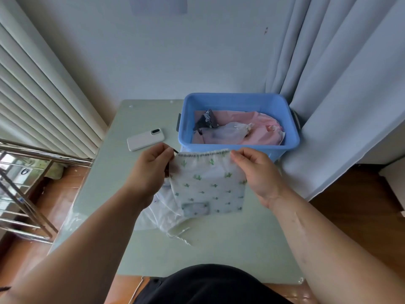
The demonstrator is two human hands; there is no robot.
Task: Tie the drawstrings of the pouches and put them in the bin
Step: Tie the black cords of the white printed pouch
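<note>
A white pouch with green cactus print hangs in the air over the table, just in front of the blue bin. My left hand pinches its top left corner, where a dark drawstring end sticks out. My right hand pinches the top right corner of the gathered hem. Under the held pouch lies a white pouch with a white drawstring trailing toward me. The bin holds a pink pouch, a translucent pouch and a dark patterned pouch.
A white phone lies on the pale green table, left of the bin. Clear plastic hangs off the table's left edge. A metal rack stands at the left and curtains hang at the right behind the bin.
</note>
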